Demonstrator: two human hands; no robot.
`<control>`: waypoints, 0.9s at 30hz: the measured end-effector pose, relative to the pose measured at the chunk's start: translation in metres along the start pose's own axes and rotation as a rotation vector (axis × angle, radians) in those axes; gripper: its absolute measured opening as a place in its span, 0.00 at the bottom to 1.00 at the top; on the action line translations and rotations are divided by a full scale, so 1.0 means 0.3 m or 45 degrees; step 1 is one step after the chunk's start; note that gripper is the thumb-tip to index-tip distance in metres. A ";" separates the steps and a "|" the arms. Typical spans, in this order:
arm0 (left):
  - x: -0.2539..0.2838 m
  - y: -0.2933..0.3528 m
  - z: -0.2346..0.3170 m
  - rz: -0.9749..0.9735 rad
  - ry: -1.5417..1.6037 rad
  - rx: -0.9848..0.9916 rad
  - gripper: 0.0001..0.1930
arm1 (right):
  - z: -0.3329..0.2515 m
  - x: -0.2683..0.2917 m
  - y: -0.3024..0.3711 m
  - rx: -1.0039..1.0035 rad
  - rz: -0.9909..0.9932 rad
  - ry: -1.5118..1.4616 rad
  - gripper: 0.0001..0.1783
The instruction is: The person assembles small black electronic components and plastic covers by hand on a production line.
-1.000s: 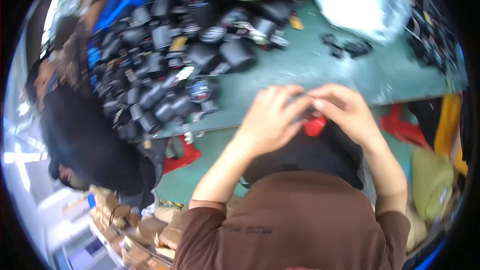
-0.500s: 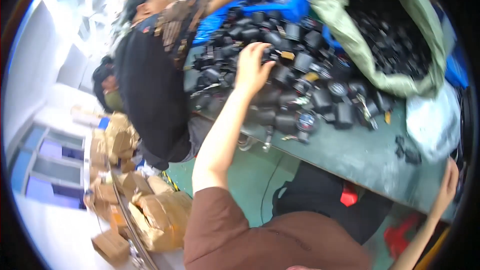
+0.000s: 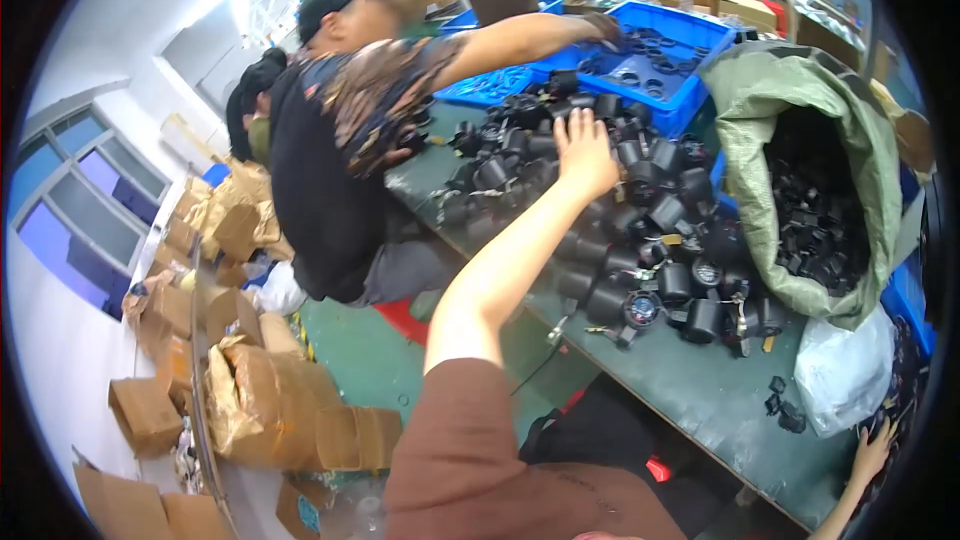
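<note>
left hand (image 3: pixel 588 155), fingers spread wide, over one heap of black cylindrical housings (image 3: pixel 668 212) on one green tabletop (image 3: pixel 690 390), right hand (image 3: pixel 876 450) at small dark parts (image 3: pixel 903 398), grip impossible to tell, one green woven sack (image 3: pixel 745 140) alongside

The round parts (image 3: pixel 668 212) around the left hand (image 3: pixel 588 155) are black. Just past that hand, the tub (image 3: pixel 690 105) is bright blue. The sack (image 3: pixel 745 165) between the two hands is pale green, and the little bits (image 3: pixel 815 230) inside it are black. The bag (image 3: pixel 845 365) near the right hand (image 3: pixel 872 452) is cloudy white. The tabletop (image 3: pixel 690 405) between the hands is dark green. Left of the left hand, another person's sleeve (image 3: pixel 385 100) has brown and black blotches.
</note>
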State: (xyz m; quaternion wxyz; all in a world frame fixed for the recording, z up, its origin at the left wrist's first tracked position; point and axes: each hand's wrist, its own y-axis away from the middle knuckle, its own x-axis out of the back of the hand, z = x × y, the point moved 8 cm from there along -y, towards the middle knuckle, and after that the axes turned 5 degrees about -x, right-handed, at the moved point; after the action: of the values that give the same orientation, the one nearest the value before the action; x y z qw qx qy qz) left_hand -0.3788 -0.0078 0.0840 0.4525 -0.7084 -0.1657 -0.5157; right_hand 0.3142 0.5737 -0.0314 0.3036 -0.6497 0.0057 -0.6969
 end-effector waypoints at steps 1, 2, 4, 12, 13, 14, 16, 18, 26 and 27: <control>0.034 0.018 0.026 0.092 -0.032 -0.031 0.34 | 0.038 -0.009 0.010 0.072 0.082 -0.005 0.36; 0.079 0.051 0.044 0.181 0.004 -0.076 0.33 | 0.002 -0.010 0.008 0.108 0.074 -0.067 0.34; 0.181 0.139 0.064 0.337 0.135 -0.165 0.32 | -0.183 0.078 0.021 0.169 0.135 0.054 0.27; 0.338 0.374 0.313 0.177 0.565 -0.438 0.28 | -0.005 0.085 0.099 -0.180 0.071 -0.457 0.24; 0.350 0.395 0.336 0.143 0.603 -0.466 0.28 | 0.021 0.084 0.093 -0.137 0.158 -0.774 0.24; 0.352 0.412 0.358 0.121 0.681 -0.491 0.28 | 0.036 0.096 0.086 -0.089 0.250 -1.091 0.23; 0.347 0.442 0.402 0.077 0.769 -0.530 0.27 | 0.136 0.050 0.073 -0.399 0.108 -1.414 0.22; 0.372 0.471 0.447 0.016 0.828 -0.560 0.27 | 0.145 0.027 0.097 -0.775 -0.080 -1.841 0.22; 0.390 0.609 0.696 -0.275 1.500 -0.849 0.12 | -0.320 0.518 0.326 -0.220 -0.114 -2.010 0.24; 0.335 0.653 0.745 -0.580 1.699 -0.761 0.12 | -0.408 0.569 0.375 -0.154 -0.205 -1.911 0.24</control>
State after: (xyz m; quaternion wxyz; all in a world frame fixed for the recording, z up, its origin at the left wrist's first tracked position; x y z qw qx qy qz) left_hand -0.0700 0.0455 0.0672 0.1283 -0.2873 0.1472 -0.9377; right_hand 0.2546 0.3611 0.0582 0.1382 -0.9637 -0.2117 -0.0860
